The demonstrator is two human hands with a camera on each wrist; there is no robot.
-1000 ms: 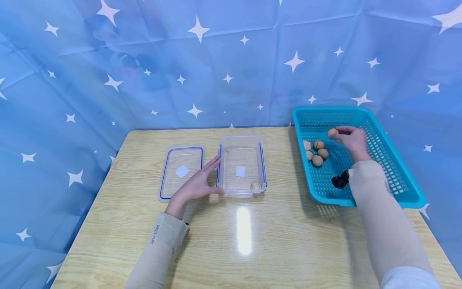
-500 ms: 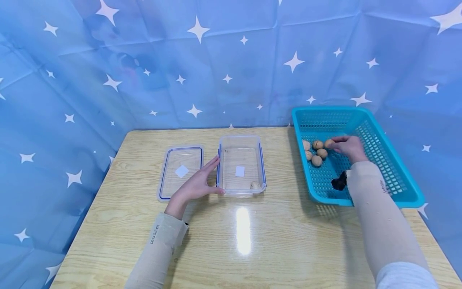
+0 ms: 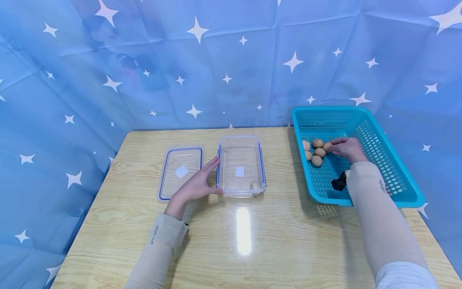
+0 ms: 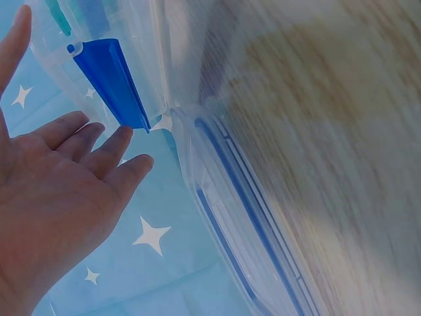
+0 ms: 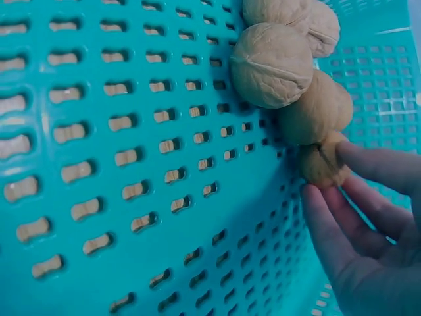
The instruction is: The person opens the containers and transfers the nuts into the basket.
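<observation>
My right hand (image 3: pixel 349 148) is down inside the teal plastic basket (image 3: pixel 393 156). Its thumb and fingers pinch a walnut (image 5: pixel 322 164) that sits against the other walnuts (image 3: pixel 319 152). Several of these lie grouped along the basket's left side, light brown and whole. My left hand (image 3: pixel 196 185), fingers straight and spread, rests along the left side of a clear food container (image 3: pixel 240 190) with blue edging. One walnut (image 3: pixel 255 185) lies in that container's near right corner. In the left wrist view, the fingertips are right by the container's blue clip (image 4: pixel 112 82).
A clear lid (image 3: pixel 181 158) with a blue seal lies flat left of the container, partly beneath my left hand in the head view. The wooden table (image 3: pixel 281 241) backs onto a blue star-patterned cloth (image 3: pixel 252 80). The basket stands at the table's right side.
My right hand has lowered the walnut from above the basket floor and moved it left, against the other walnuts. My left hand and the container have stayed put.
</observation>
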